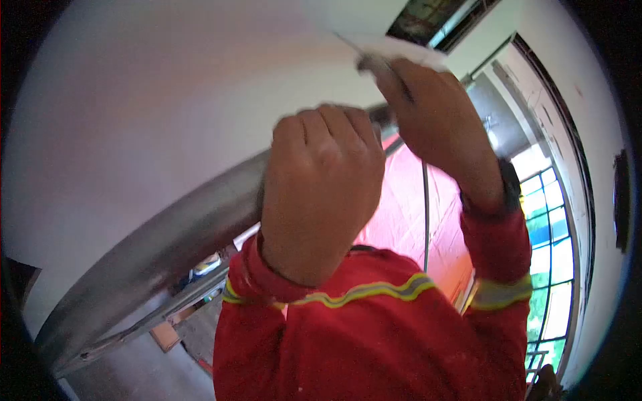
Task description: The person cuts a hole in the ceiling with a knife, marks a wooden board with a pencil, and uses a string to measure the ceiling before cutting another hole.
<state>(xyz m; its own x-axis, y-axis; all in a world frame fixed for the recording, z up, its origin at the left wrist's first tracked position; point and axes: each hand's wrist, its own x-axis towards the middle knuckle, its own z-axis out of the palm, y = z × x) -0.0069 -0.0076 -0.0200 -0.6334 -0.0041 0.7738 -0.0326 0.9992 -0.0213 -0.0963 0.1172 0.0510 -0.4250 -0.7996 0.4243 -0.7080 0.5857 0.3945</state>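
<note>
A thick, dull grey pipe [200, 207] runs up from the lower left and passes behind my left hand [324, 187]. The fingers of that hand are curled over the pipe, and their tips are hidden. Higher up and to the right, my right hand [435, 113] is closed, with a dark band on its wrist [509, 184]. From its fingers a thin rod-like tool [349, 44] sticks out toward the upper left; its grip is mostly covered and somewhat blurred. Both arms are in red sleeves [498, 247] with reflective stripes.
A pale wall or ceiling surface [134, 120] lies behind the pipe. Pink-red sheeting [401, 200] hangs behind the hands. A barred window [552, 247] is on the right, and a dark opening [424, 23] at the top. At lower left lies a brown block [165, 336].
</note>
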